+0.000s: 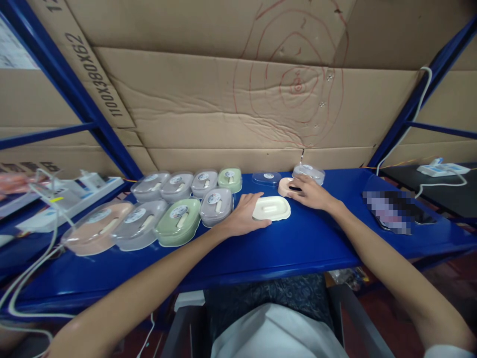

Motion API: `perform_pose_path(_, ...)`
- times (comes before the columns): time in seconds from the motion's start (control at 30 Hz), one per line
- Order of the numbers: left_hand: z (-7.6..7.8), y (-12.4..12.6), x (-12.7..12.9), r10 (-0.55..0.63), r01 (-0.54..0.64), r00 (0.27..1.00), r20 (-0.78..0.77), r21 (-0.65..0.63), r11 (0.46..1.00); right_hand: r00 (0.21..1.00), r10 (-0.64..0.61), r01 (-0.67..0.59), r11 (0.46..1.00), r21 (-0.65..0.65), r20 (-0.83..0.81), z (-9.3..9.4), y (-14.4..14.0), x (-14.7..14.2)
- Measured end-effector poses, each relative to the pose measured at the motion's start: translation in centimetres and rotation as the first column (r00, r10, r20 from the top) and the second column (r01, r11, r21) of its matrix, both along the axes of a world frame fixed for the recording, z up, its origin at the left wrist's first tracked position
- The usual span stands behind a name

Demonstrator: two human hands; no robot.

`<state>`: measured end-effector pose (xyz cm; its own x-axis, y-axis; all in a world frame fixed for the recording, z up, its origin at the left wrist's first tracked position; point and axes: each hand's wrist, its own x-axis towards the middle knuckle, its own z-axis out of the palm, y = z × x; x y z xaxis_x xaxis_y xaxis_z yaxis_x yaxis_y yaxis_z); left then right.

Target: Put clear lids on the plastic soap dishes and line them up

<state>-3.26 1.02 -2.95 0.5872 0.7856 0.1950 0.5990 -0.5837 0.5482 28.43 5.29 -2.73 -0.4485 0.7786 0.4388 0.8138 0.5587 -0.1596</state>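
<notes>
Boxes left; bare shelf front.

A packing workshop or stockroom: blue steel racking, flattened cardboard walling the back, and rows of identical lidded soap boxes on the blue bench.

Blue metal shelf w/ cardboard wall behind, blue frame posts.

White oval tray: lies flat on the blue counter, open side up, uncovered. Pink oval tray: flat, just behind it, partly hidden. Clear lid: domed, round label on top, beside the pink tray.
</notes>
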Motion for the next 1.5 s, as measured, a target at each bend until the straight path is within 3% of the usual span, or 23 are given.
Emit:
perform_pose_path(0.1, -0.2, 0.1, 0.0, -0.005, 0.004, 1.0, 0.016, 0.009, 1.0, 0.994, 0.056, -0.051, 0.997, 0.057, -0.096, 0.4, -1.1, -1.3)
perform_pose_path(0.2, -0.4, 0.2, 0.0, -0.012, 0.012, 1.0, 0.012, 0.019, 1.0, 0.96, 0.223, -0.215, 0.974, 0.069, -0.17, 0.6, -2.5, -3.4)
perform_pose_path(0.33, -0.6, 0.4, -0.1, -0.049, 0.048, 0.999, 0.02, 0.033, 0.998, 0.924, 0.357, -0.355, 0.934, 0.04, -0.136, -0.5, -3.5, -5.9)
perform_pose_path(0.47, -0.7, 0.4, -0.1, -0.054, 0.054, 0.999, 0.008, 0.031, 0.998, 0.909, 0.403, -0.404, 0.915, 0.005, -0.104, -1.5, -3.3, -6.6)
perform_pose_path(0.93, -0.6, 0.3, -0.1, -0.045, 0.044, 0.999, 0.018, 0.037, 0.998, 0.916, 0.386, -0.39, 0.921, -0.014, -0.111, -1.3, -3.6, -6.5)
perform_pose_path(1.03, -0.5, 0.2, -0.1, -0.034, 0.034, 0.999, 0.009, 0.028, 0.999, 0.933, 0.322, -0.322, 0.946, 0.028, -0.161, -0.5, -3.2, -5.5)
perform_pose_path(1.17, -0.2, 0.0, -0.1, -0.036, 0.037, 0.999, -0.017, 0.012, 0.999, 0.963, 0.159, -0.136, 0.984, 0.115, -0.217, 0.6, -1.9, -2.5)
perform_pose_path(1.33, -0.1, -0.1, -0.1, -0.036, 0.036, 0.999, 0.003, 0.006, 0.999, 0.998, 0.001, 0.002, 0.999, 0.045, -0.066, 0.3, -0.1, 1.2)
perform_pose_path(1.5, -0.2, 0.1, -0.1, -0.035, 0.035, 0.999, 0.01, 0.01, 0.999, 0.995, 0.078, -0.075, 0.996, -0.043, 0.064, -0.7, 1.1, 1.9)
